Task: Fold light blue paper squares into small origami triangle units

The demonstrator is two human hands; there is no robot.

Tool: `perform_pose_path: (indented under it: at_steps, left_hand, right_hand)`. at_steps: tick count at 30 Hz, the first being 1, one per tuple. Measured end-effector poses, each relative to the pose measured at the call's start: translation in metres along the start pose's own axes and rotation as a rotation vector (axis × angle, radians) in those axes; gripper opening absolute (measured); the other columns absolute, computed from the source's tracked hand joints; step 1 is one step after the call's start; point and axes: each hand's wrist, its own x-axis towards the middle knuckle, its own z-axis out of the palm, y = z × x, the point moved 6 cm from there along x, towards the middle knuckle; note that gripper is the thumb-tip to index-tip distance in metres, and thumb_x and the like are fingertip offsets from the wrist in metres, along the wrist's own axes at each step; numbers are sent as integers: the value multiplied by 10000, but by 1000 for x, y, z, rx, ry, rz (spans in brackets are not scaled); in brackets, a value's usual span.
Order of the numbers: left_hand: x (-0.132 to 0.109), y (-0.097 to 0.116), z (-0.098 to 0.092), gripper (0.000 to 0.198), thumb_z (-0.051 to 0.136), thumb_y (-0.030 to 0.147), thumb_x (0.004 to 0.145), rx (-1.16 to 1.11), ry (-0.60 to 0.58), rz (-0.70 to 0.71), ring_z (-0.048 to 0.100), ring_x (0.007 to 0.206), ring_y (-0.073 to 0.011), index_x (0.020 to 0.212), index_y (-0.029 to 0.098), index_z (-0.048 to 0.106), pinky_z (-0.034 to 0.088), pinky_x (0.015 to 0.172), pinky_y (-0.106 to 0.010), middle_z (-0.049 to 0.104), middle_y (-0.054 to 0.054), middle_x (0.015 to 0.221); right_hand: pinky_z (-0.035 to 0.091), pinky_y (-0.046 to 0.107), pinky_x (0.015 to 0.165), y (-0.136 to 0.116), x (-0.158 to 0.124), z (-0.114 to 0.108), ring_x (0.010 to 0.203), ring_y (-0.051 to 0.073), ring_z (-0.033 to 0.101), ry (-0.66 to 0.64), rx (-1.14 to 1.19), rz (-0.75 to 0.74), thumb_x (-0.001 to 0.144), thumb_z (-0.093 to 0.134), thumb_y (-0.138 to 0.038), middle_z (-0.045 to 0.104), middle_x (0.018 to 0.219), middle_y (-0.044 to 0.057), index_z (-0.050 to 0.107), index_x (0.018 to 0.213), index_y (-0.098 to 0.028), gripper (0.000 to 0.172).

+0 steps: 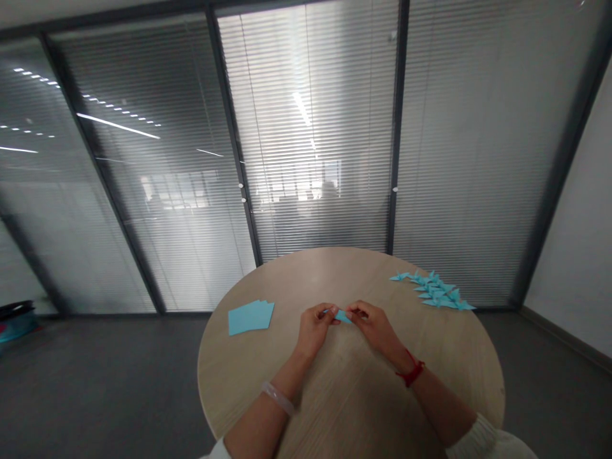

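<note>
Between my two hands, over the middle of the round table, is a small folded piece of blue paper point(342, 316). My left hand point(316, 325) pinches its left end between thumb and fingers. At its right end, the thumb and forefinger of my right hand point(374, 324) close on the paper. The fingers hide part of it, so its exact folded shape cannot be made out. A pale bangle circles my left wrist, and a red band is on my right one.
To the left on the round wooden table point(335, 274) lies a stack of flat blue paper sheets point(251, 317). Several folded blue paper cranes point(437, 291) cluster near its right edge. Behind the table stands a glass partition with blinds point(315, 127). A dark-and-blue bag-like object point(18, 324) is at far left.
</note>
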Motion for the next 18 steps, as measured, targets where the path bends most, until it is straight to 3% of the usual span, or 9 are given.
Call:
perform_pose_path:
  at_steps: [14,18]
  left_hand:
    - [6,-15,-3,442,640,575,645,-74,-39,-86,641,657,-181,700,137,646,544,666,-309,656,-35,665]
    - [5,-12,1,446,653,541,658,-173,-87,-126,643,707,-168,844,136,638,526,744,-327,661,-24,699]
  right_hand:
    - [493,313,728,14,2,4,793,213,637,-75,81,33,804,512,-351,710,848,56,709,873,-192,263]
    - [500,307,709,16,3,-1,748,203,638,-16,54,67,819,501,-362,707,821,52,702,907,-191,277]
